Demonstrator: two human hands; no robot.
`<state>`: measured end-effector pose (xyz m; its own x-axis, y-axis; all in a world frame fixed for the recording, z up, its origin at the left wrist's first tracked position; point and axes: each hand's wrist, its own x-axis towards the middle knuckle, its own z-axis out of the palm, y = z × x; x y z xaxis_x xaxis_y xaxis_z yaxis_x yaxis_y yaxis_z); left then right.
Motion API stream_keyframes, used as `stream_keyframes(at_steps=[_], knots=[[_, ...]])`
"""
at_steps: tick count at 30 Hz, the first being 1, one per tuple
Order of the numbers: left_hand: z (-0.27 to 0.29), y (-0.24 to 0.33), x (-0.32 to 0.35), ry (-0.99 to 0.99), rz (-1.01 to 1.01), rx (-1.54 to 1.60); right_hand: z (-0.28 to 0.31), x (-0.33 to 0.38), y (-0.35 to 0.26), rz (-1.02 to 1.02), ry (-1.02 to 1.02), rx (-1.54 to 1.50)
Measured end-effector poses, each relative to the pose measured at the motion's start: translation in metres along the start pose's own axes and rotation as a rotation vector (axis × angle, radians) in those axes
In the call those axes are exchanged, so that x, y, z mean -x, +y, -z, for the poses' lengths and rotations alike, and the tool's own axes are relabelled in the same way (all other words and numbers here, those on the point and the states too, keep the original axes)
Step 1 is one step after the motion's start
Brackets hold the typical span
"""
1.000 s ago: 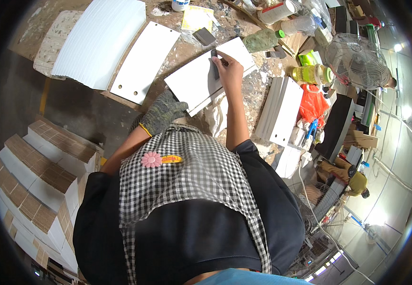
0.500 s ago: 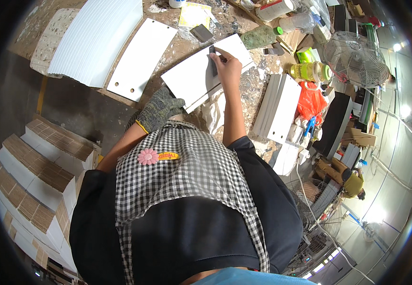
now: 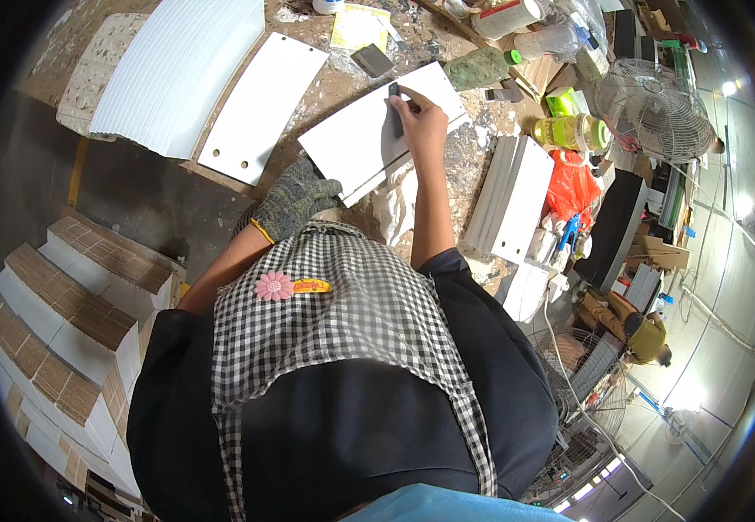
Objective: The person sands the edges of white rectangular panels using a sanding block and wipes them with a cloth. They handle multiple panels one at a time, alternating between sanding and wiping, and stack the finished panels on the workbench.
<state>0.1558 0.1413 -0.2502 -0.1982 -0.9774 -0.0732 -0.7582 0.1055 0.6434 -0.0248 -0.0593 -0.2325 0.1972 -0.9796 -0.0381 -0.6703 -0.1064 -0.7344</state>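
Note:
A white board [image 3: 351,146] lies at a slant on the workbench before me. At its near left corner, my left hand [image 3: 295,202], in a dark grey knit glove, is closed round the edge. My bare right hand [image 3: 424,122] pinches a small dark grey block [image 3: 394,97] against the board's top face. The block's lower part merges with a shadow. A similar dark square pad [image 3: 372,61] rests on the bench beyond the board. Left of the board is another white panel [image 3: 260,109] with small holes near its ends.
A stack of white strips [image 3: 177,70] stands far left, and more white panels [image 3: 506,196] sit right. Bottles [image 3: 482,68], a red plastic bag [image 3: 568,184] and a wire fan [image 3: 651,109] crowd the right side. Stacked cartons [image 3: 90,304] stand lower left. Another person [image 3: 647,337] is at far right.
My right hand and the grey block have shifted very slightly right and down over the board. The left hand keeps its hold on the corner. The whole view has moved a little.

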Motion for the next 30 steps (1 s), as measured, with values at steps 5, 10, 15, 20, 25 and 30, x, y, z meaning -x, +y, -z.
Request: stream_keyframes(at_steps=[5, 10, 15, 20, 25, 30], knots=[[-0.002, -0.004, -0.003, 0.021, -0.081, -0.036, 0.001, -0.003, 0.0, 0.083, -0.106, -0.013], [-0.002, -0.004, -0.003, -0.058, -0.033, 0.001, 0.007, -0.019, 0.009, -0.016, 0.029, 0.012], [-0.001, -0.002, -0.003, -0.019, -0.043, -0.045, 0.008, -0.026, 0.016, -0.01, 0.005, 0.018], [-0.003, -0.005, -0.005, -0.054, -0.033, -0.03, 0.008, -0.023, 0.016, 0.037, -0.025, 0.047], [0.001, -0.001, -0.002, 0.065, -0.068, 0.013, 0.009, -0.023, 0.015, -0.036, -0.042, -0.027], [0.004, 0.0, -0.002, 0.034, -0.082, 0.05, 0.011, -0.022, 0.015, -0.063, 0.008, -0.075]])
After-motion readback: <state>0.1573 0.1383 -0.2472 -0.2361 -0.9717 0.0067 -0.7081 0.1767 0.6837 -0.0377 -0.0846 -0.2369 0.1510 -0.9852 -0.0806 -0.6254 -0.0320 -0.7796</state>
